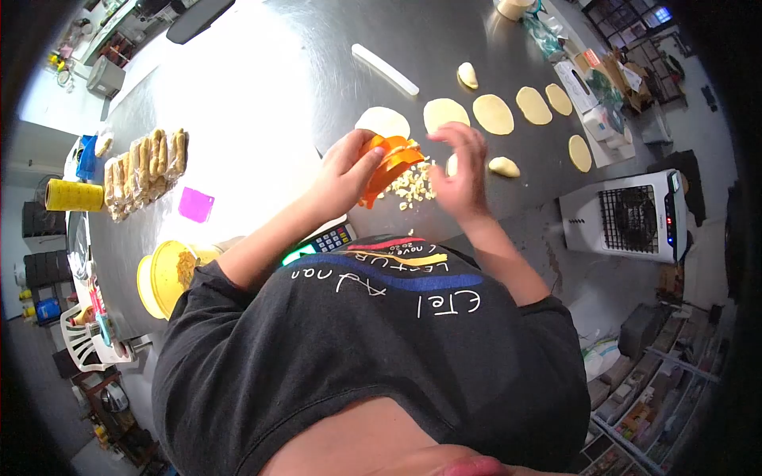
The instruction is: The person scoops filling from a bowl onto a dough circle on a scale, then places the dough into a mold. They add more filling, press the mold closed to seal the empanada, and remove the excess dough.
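Observation:
My left hand (346,176) is closed around an orange plastic dough press mold (389,168), held above the steel table. Bits of pale dough show along the mold's edge. To its right, my right hand (463,170) is raised with thumb and fingers apart, slightly blurred, and nothing shows in it. Small dough scraps (413,189) lie scattered on the table below and between my hands. Flat dough rounds (493,115) are spread out beyond and to the right. A folded dough piece (504,166) sits just right of my right hand, and another folded piece (467,76) lies farther back.
A white rod (385,70) lies toward the back. At left are bagged breadstick-like pieces (147,170), a purple card (195,205), a yellow roll (75,195) and a yellow tub (163,278). A card terminal (325,240) is near my body; an air cooler (623,214) stands right.

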